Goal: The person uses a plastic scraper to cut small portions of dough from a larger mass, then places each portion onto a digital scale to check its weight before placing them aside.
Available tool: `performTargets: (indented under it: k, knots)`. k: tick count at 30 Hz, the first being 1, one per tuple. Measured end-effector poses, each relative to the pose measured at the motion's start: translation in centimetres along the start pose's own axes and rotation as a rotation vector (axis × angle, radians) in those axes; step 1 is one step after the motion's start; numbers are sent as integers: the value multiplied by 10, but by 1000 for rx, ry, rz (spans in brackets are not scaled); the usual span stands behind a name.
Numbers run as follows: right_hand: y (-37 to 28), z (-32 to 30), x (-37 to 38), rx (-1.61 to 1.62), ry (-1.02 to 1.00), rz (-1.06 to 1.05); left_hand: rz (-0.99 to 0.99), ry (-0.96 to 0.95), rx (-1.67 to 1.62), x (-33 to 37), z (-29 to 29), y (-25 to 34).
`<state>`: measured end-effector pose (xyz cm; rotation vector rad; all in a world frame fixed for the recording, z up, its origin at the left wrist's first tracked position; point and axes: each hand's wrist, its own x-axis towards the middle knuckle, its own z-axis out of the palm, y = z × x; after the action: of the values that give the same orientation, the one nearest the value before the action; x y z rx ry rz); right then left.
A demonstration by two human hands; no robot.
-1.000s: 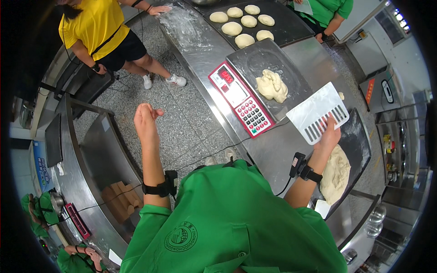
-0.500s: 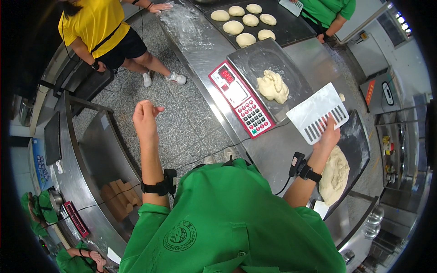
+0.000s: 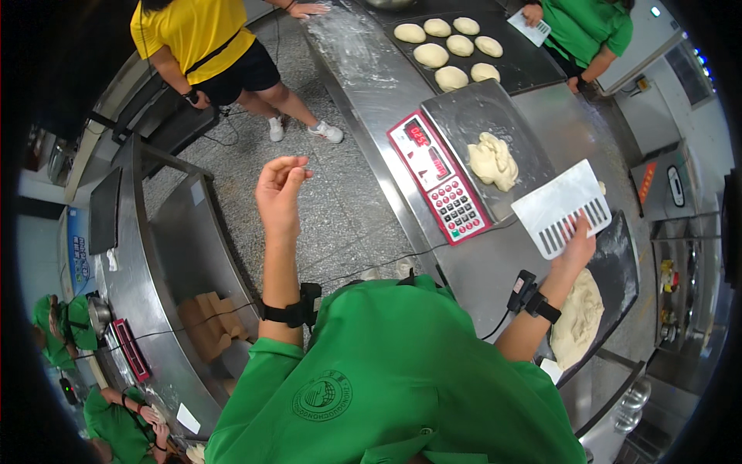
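Note:
My left hand (image 3: 281, 195) is raised over the floor, apart from the table. Its fingers are loosely curled in with the thumb close by, and nothing shows in them. In my right hand (image 3: 576, 246) is a white slotted dough scraper (image 3: 550, 203), held flat by its slotted side near the scale's right edge. A lump of dough (image 3: 493, 162) sits on the dark plate of the red and white digital scale (image 3: 440, 178). Just beyond my right wrist, a larger slab of dough (image 3: 576, 321) lies on a dark tray (image 3: 618, 259), partly covered by my forearm.
Several dough rounds (image 3: 430, 56) rest on a dark baking tray (image 3: 533, 66) at the far side of the floured steel table (image 3: 348, 58). A person in yellow (image 3: 197, 42) leans a hand there; another in green (image 3: 583, 31) holds a scraper. A second steel bench (image 3: 166, 309) stands left.
The view has shifted, so the table and scale appear farther right and slightly lower. My left hand has turned, its fingers looser. My right hand still holds the scraper beside the scale.

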<state>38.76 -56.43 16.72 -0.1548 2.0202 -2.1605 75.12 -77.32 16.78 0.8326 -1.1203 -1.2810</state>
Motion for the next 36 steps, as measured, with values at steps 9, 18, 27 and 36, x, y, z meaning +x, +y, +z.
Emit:
performTargets:
  k: [9, 18, 27, 36]
  knots:
    - [1, -1, -1, -5, -9, 10, 53, -54, -89, 0, -2, 4]
    - [2, -5, -2, 3, -5, 3, 22, 6, -47, -2, -1, 13]
    - [4, -8, -4, -44, 35, 24, 40, -31, -70, 1, -16, 3]
    - [2, -7, -10, -20, 10, 46, -22, -47, -24, 3, -13, 13]
